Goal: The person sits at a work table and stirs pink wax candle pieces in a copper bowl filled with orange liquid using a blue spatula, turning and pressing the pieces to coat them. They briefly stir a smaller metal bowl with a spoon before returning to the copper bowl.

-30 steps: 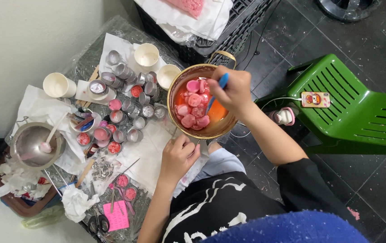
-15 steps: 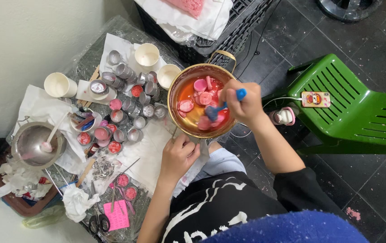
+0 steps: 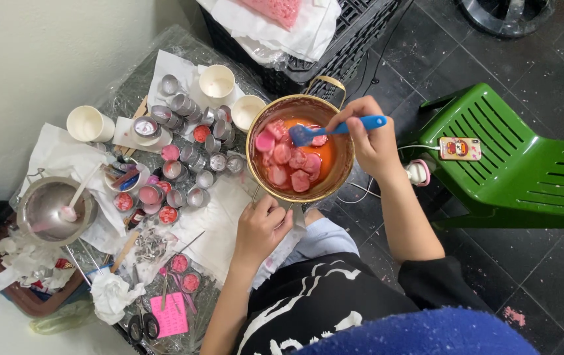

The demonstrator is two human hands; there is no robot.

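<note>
The blue spatula [image 3: 334,129] has swung from the pot's right side toward its middle since a moment ago, and the pink discs [image 3: 288,161] have shifted around in the orange liquid, so the stirring is moving the pieces but they remain solid. The right hand [image 3: 370,141] is curled in a closed grip around the spatula's handle, wrist bent over the rim. The left hand [image 3: 262,227] is wrapped around the handle of the metal pot [image 3: 344,167], which is held just beside the crowded table [image 3: 219,210].
</note>
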